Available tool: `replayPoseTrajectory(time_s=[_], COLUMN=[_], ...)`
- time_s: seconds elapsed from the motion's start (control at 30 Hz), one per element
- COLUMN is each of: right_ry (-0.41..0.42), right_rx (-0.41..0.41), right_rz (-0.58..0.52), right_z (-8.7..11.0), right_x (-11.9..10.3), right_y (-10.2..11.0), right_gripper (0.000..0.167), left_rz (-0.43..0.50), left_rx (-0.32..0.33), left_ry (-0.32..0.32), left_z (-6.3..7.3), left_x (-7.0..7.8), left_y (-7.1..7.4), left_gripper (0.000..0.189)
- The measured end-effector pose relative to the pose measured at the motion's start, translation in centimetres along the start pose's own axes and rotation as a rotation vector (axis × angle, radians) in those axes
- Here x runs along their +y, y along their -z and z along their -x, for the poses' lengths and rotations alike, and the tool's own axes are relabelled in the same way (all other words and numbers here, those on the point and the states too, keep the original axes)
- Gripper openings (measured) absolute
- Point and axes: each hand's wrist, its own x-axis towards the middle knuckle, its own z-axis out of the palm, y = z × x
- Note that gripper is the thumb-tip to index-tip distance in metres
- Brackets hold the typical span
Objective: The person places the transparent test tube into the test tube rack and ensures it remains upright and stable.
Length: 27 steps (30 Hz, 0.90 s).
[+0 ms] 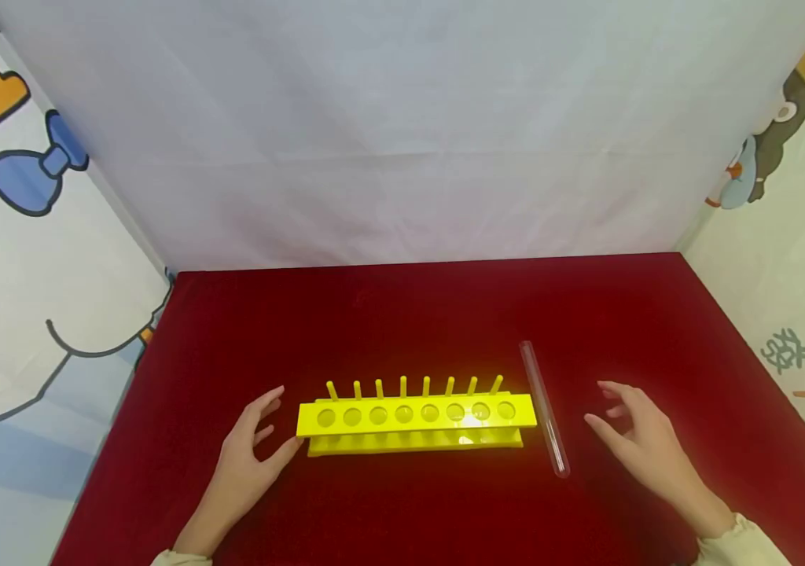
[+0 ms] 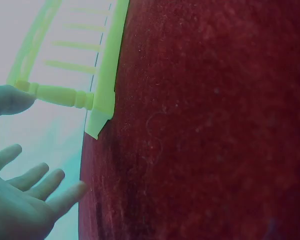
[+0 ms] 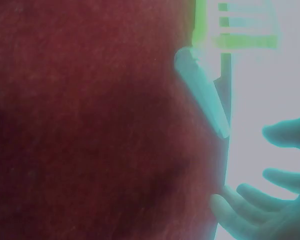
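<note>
A yellow test tube rack stands upright on the red table, with one row of round holes and several pegs along its back. Just right of it lies a clear test tube, slanting with its rounded end toward the person. My left hand is at the rack's left end, fingers spread and the thumb tip right at the corner. In the left wrist view that thumb overlaps the top of the rack's end post. To the right of the tube, my right hand hovers with relaxed fingers, holding nothing.
A dark red cloth covers the table. White curtain closes off the back, and printed cartoon panels stand at the left and right sides.
</note>
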Motion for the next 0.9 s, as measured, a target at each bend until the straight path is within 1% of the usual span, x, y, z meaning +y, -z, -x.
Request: replayPoseTrajectory(time_s=[0.13,0.3,0.5,0.67,0.9], right_ry=[-0.025,-0.052,-0.066,-0.069,-0.071], right_rx=[-0.031,-0.064,-0.070,-0.090,-0.137], right_rz=[-0.017,-0.037,-0.040,-0.045,-0.061], right_z=[-0.2,-0.4,-0.6,-0.9,-1.8], right_x=[-0.4,-0.8,-1.3,-1.6,-2.1], right_y=[0.0,0.0,-0.2,-0.3,-0.4], right_gripper=[0.048,0.046,0.045,0.045,0.045], left_rz=[0.064,0.165,0.284,0.342,0.379], left_rx=[0.003,-0.002,-0.042,-0.078,-0.089], left_ry=[-0.030,-0.086,-0.131,-0.162,-0.175], left_z=[0.1,0.0,-0.3,-0.4,-0.4], left_x=[0.2,0.5,0.8,0.6,0.5], left_y=[0.0,-0.1,-0.3,-0.3,-0.5], left_gripper=[0.065,0.067,0.067,0.065,0.062])
